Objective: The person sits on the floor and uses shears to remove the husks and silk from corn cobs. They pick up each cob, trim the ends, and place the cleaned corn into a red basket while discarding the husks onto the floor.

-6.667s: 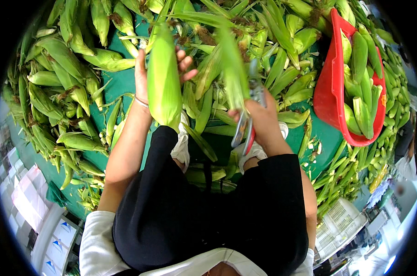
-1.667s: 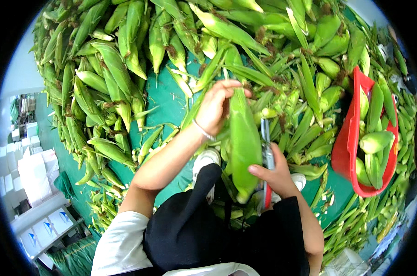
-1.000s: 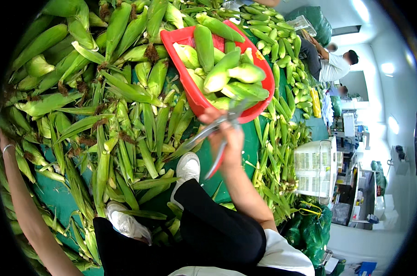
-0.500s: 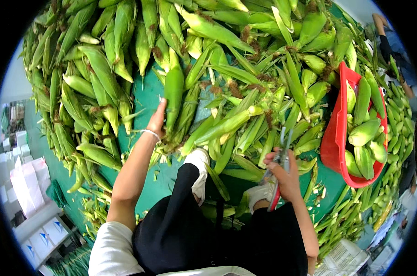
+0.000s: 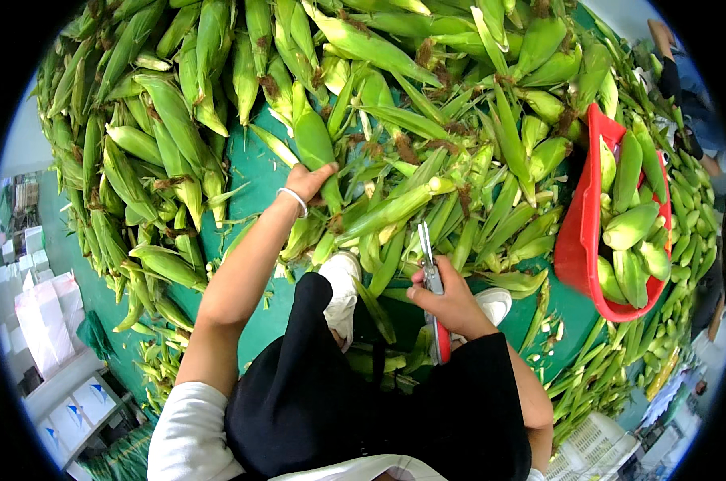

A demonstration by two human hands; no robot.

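Observation:
My left hand [image 5: 308, 183], with a white band at its wrist, is closed round the lower part of a green ear of corn in its husk [image 5: 312, 143]. The ear's upper end points away from me into the heap. In my right hand [image 5: 453, 298] is a pair of pruning shears [image 5: 433, 276] with grey metal blades and a red handle. The blades point away from me, above my knees and apart from the corn. Between the hands and beyond them lie loose husks and a partly trimmed ear [image 5: 397, 210] with a pale cut end.
A large heap of unhusked corn [image 5: 171, 120] rises at left and far side. To the right stands a red basket [image 5: 575, 240] holding trimmed ears, with more ears [image 5: 694, 212] behind it. My white shoes [image 5: 343, 293] rest on the green floor. Another person's arm [image 5: 662, 40] shows at far right.
My left hand has moved right and closed round the ear, which now tilts the other way. My right hand has shifted left with the shears.

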